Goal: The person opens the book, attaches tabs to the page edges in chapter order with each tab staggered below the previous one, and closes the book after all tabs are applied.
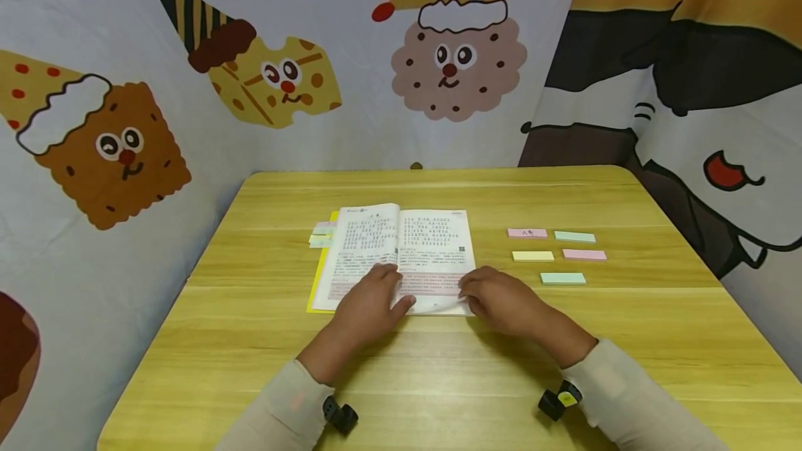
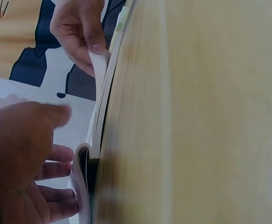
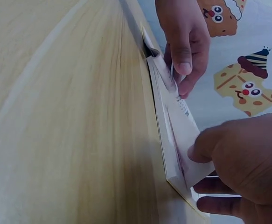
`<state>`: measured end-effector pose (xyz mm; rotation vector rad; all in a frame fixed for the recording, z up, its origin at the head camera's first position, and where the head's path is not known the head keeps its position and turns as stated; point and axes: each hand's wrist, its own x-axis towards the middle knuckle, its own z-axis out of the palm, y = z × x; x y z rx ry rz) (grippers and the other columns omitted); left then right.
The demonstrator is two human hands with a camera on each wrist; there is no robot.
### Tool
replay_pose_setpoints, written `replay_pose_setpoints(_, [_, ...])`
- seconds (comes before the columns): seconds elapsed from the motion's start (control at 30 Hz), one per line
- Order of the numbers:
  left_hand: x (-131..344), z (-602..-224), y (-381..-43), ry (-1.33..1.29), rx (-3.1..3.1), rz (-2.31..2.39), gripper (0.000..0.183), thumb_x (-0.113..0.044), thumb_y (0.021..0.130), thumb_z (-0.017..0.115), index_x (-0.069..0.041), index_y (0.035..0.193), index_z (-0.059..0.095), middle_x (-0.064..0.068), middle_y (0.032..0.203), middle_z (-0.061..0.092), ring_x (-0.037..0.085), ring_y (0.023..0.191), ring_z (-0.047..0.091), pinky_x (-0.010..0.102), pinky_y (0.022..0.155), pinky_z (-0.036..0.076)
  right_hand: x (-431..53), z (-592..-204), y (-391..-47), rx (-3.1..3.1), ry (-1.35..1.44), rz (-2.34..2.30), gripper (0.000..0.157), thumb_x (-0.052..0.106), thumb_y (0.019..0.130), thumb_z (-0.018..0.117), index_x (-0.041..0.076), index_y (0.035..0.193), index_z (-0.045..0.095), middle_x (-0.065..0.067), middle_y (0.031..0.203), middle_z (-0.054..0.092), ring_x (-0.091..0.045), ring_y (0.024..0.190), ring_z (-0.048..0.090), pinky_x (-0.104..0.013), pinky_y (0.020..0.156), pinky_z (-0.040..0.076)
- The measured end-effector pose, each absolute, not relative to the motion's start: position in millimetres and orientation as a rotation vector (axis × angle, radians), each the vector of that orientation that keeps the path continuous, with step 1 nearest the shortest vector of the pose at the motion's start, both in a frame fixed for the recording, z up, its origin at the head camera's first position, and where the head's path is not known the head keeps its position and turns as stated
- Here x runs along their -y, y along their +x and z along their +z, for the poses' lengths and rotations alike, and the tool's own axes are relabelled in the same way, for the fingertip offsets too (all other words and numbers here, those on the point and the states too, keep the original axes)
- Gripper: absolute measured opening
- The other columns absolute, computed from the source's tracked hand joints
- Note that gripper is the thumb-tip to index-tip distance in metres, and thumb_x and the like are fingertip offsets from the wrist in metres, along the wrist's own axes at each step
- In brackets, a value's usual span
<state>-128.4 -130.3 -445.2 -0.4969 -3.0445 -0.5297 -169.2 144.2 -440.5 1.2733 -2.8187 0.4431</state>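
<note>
An open book (image 1: 432,242) with printed pages lies on the wooden table. My left hand (image 1: 371,303) rests on its left-hand pages by the spine, fingers extended and thumb held apart; in the left wrist view those pages (image 2: 82,179) curve up under the fingers. At the lower right corner, my right hand (image 1: 504,299) pinches a page. The right wrist view shows that page (image 3: 194,170) lifted off the stack, with the thumb (image 3: 203,151) on its near face. Pale sticky tabs (image 1: 321,235) stick out past the book's left edge, beside its yellow cover (image 1: 318,287).
Right of the book, several sticky strips lie in loose rows on the table (image 1: 626,339): a pink strip with writing (image 1: 526,233), a yellow strip (image 1: 532,256), another pink strip (image 1: 585,255) and green strips (image 1: 562,278). A cartoon-printed cloth (image 1: 351,145) hangs behind the table.
</note>
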Motion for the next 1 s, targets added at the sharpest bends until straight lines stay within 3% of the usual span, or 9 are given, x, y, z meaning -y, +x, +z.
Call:
replay_pose_setpoints(0.17, [128.4,-443.9,-127.6,-0.482,3.063,-0.514,0.069,-0.057,0.095,0.066,0.000,0.134,0.063,0.014,0.144,0.055,0.030,0.133,0.053,0.043,0.106,0.046,-144.2,-437.9,-170.5,2.760,1.163,0.446,0.012,0.008,0.090,0.079,0.010,0.102,0.079,-0.003,0.115,0.070,-0.023,0.114,0.062,-0.041,0.093,0.054])
replay_pose_setpoints(0.37, [127.0,-444.7,-128.1,-0.480,3.051,-0.509,0.077,-0.064,0.087,0.071,-0.001,0.132,0.063,0.012,0.142,0.055,0.030,0.130,0.053,0.043,0.100,0.050,-139.1,-430.3,-171.1,2.582,1.129,0.498,0.015,0.013,0.088,0.083,0.014,0.102,0.080,0.000,0.122,0.066,-0.021,0.120,0.057,-0.038,0.088,0.055])
replay_pose_setpoints(0.7, [124.9,-447.6,-127.9,-0.507,2.988,-0.408,0.054,-0.048,0.092,0.072,-0.005,0.124,0.067,0.013,0.135,0.059,0.033,0.130,0.053,0.045,0.100,0.050,-131.1,-424.5,-168.0,2.229,1.260,0.570,0.030,0.006,0.077,0.090,0.014,0.103,0.078,-0.005,0.131,0.062,-0.030,0.124,0.056,-0.041,0.088,0.056])
replay_pose_setpoints(0.83, [124.2,-448.0,-127.8,-0.473,2.965,-0.445,0.047,-0.038,0.095,0.070,-0.004,0.127,0.064,0.012,0.132,0.060,0.033,0.127,0.055,0.045,0.100,0.050,-130.8,-425.3,-167.4,2.226,1.223,0.589,0.038,0.007,0.078,0.088,0.012,0.114,0.076,-0.007,0.134,0.060,-0.031,0.124,0.056,-0.043,0.085,0.057])
replay_pose_setpoints(1.0, [123.4,-448.3,-130.4,-0.363,2.955,-0.572,0.053,-0.033,0.100,0.061,0.000,0.141,0.055,0.014,0.132,0.063,0.030,0.122,0.059,0.045,0.095,0.052,-133.9,-425.7,-166.5,2.259,1.172,0.613,0.054,0.009,0.080,0.087,0.009,0.130,0.067,-0.009,0.136,0.059,-0.031,0.124,0.056,-0.045,0.085,0.056])
